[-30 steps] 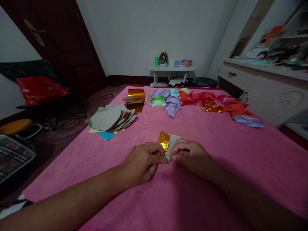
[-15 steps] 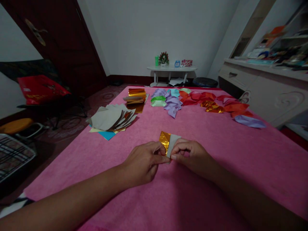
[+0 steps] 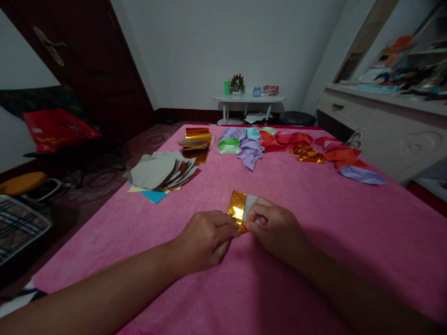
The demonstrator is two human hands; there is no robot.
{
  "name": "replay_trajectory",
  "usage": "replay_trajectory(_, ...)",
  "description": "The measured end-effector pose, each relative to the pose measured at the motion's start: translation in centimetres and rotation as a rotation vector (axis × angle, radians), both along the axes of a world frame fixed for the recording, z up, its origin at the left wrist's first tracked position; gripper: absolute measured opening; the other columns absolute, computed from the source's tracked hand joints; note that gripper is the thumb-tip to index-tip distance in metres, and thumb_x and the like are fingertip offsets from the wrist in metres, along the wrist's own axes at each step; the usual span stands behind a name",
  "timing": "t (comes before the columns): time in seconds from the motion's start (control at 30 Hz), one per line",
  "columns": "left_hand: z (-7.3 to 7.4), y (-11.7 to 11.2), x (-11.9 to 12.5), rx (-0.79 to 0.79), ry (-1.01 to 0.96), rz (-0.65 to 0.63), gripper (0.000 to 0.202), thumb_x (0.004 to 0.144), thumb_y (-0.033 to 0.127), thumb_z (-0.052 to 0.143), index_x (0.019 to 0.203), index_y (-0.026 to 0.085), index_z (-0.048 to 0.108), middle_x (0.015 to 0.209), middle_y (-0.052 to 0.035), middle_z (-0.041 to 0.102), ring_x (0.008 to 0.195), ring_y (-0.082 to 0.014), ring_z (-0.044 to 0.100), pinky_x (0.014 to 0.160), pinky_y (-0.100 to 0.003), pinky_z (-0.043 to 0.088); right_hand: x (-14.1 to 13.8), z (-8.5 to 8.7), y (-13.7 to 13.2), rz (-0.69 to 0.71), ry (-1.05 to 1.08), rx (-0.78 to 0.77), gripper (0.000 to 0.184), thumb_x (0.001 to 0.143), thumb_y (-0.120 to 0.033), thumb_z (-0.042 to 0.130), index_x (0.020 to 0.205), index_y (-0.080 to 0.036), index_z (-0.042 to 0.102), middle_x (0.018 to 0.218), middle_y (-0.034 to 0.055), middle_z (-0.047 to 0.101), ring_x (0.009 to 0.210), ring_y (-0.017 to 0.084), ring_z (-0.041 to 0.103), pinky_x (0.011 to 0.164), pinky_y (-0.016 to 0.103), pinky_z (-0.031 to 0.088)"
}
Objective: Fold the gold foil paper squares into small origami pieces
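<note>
A small folded sheet of gold foil paper (image 3: 238, 208) with a pale back lies on the pink cloth (image 3: 307, 223) in front of me. My left hand (image 3: 205, 239) pinches its near left corner with curled fingers. My right hand (image 3: 275, 228) grips its right side, fingers bent over the pale part. The two hands nearly touch at the paper's near edge.
A fanned stack of flat sheets (image 3: 160, 174) lies at the left, with gold sheets (image 3: 197, 139) behind it. Several folded pieces in purple (image 3: 247, 151), red (image 3: 307, 144) and gold spread across the far side. A white cabinet (image 3: 391, 130) stands to the right.
The gold side of the paper has been folded further over, so less of the pale back shows. My right hand's fingers have closed in more tightly on it.
</note>
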State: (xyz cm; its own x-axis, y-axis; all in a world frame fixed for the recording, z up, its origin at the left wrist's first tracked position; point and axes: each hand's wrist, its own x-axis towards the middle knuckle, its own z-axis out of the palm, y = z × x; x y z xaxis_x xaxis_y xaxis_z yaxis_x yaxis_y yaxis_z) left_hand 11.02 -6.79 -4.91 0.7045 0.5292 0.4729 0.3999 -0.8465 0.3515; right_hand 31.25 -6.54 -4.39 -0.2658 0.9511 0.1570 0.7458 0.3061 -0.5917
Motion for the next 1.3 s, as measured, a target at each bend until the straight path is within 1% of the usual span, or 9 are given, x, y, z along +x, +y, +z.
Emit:
replay_trajectory(0.2,0.2,0.0,0.1,0.027,0.041,-0.002,0.035,0.078,0.005,0.051,0.109,0.017,0.062,0.099,-0.0041,0.069,0.086,-0.016,0.063,0.075,-0.029,0.052,0.0,-0.1,0.0,-0.013,-0.017,0.01,0.011,0.073,-0.019,0.056,0.062,-0.019,0.055,0.074,-0.0018,0.053,0.062,0.01,0.044,0.056,0.023,0.028)
replay_trajectory(0.5,0.4,-0.3,0.4,0.085,0.178,0.041,0.023,0.089,0.017,0.047,0.099,0.02,0.068,0.09,-0.0043,0.067,0.081,-0.0158,0.062,0.069,-0.028,0.05,-0.1,-0.1,0.0,-0.041,-0.053,-0.005,0.009,0.072,-0.02,0.056,0.063,-0.019,0.057,0.073,-0.003,0.053,0.063,0.01,0.044,0.056,0.023,0.026)
replay_trajectory(0.73,0.9,-0.7,0.5,0.095,0.211,0.051,0.024,0.088,0.02,0.046,0.098,0.018,0.068,0.089,-0.0068,0.065,0.079,-0.0164,0.061,0.068,-0.029,0.05,0.3,0.1,0.6,-0.115,-0.049,-0.048,0.007,0.07,-0.019,0.058,0.066,-0.02,0.052,0.07,-0.0043,0.053,0.062,0.011,0.046,0.056,0.024,0.027)
replay_trajectory(0.87,0.8,-0.6,0.6,0.114,0.203,0.075,0.024,0.09,0.028,0.047,0.094,0.019,0.069,0.086,-0.0064,0.065,0.077,-0.0158,0.06,0.067,-0.027,0.049,1.0,-0.5,1.3,-0.135,0.017,0.078,0.008,0.072,-0.015,0.052,0.077,-0.02,0.055,0.082,-0.0007,0.057,0.068,0.013,0.051,0.059,0.024,0.032)
replay_trajectory(1.03,0.9,-0.3,1.0,0.115,0.217,0.098,0.024,0.092,0.025,0.045,0.091,0.02,0.069,0.08,-0.0045,0.064,0.075,-0.014,0.059,0.064,-0.023,0.045,0.9,0.1,3.2,-0.188,0.119,0.08,0.023,0.085,-0.034,0.048,0.098,-0.019,0.061,0.092,0.0048,0.066,0.076,0.017,0.059,0.065,0.026,0.04)
replay_trajectory(1.1,1.0,-0.3,1.0,0.105,0.221,0.098,0.025,0.092,0.023,0.045,0.09,0.02,0.069,0.08,-0.0041,0.064,0.076,-0.0138,0.059,0.065,-0.023,0.045,0.2,0.6,4.3,-0.159,0.066,0.022,0.026,0.085,-0.042,0.05,0.091,-0.022,0.065,0.086,0.0034,0.068,0.075,0.017,0.061,0.063,0.026,0.039)
replay_trajectory(1.17,1.1,-0.3,0.9,0.089,0.218,0.088,0.024,0.092,0.022,0.045,0.088,0.02,0.069,0.083,-0.0043,0.065,0.078,-0.0141,0.058,0.066,-0.024,0.044,-0.5,0.9,5.5,-0.133,0.029,-0.026,0.024,0.076,-0.044,0.061,0.083,-0.022,0.068,0.078,0.0023,0.069,0.068,0.016,0.06,0.057,0.025,0.036)
replay_trajectory(1.23,1.3,-0.2,0.7,0.06,0.203,0.074,0.023,0.091,0.024,0.047,0.088,0.02,0.069,0.086,-0.0049,0.064,0.08,-0.0152,0.058,0.069,-0.026,0.044,-0.9,0.5,6.6,-0.105,0.069,-0.095,0.016,0.064,-0.035,0.071,0.073,-0.021,0.068,0.07,0.0015,0.068,0.062,0.015,0.057,0.052,0.024,0.033)
replay_trajectory(1.3,1.4,-0.1,0.6,0.004,0.164,0.083,0.021,0.089,0.03,0.051,0.09,0.021,0.071,0.088,-0.005,0.063,0.081,-0.0161,0.056,0.07,-0.027,0.043,-0.8,-0.1,7.4,-0.076,0.156,-0.167,0.008,0.062,-0.027,0.07,0.063,-0.019,0.066,0.061,0.0005,0.065,0.056,0.013,0.055,0.048,0.022,0.031)
